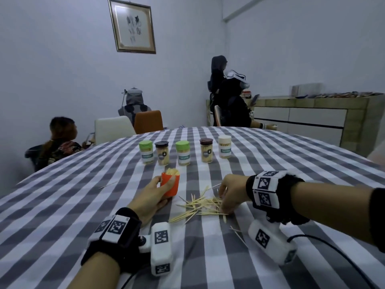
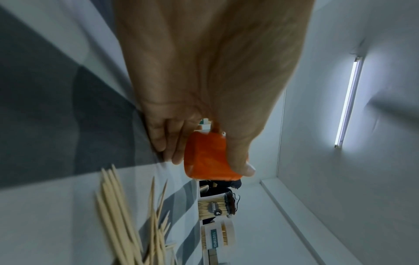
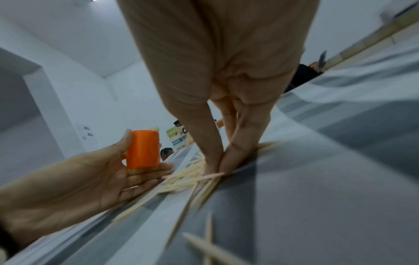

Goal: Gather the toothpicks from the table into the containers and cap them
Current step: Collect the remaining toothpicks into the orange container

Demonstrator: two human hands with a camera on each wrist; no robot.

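Observation:
My left hand (image 1: 155, 195) grips an orange container (image 1: 170, 184) just above the checked tablecloth (image 1: 62, 205); toothpick tips stick out of its open top. In the left wrist view the thumb and fingers of my left hand (image 2: 211, 150) wrap the orange container (image 2: 208, 157). A loose pile of toothpicks (image 1: 200, 207) lies to its right. My right hand (image 1: 226, 195) is down on the pile, thumb and forefinger pinching a few toothpicks (image 3: 211, 176) at the cloth. The right wrist view shows my right hand (image 3: 218, 166) and the orange container (image 3: 142, 148) to the left.
Several capped toothpick jars (image 1: 183, 152) stand in a row farther back on the table, with green, brown and cream lids. Stray toothpicks (image 1: 237, 234) lie near my right wrist and one (image 1: 107, 185) at the left. People sit and stand beyond the table's far edge.

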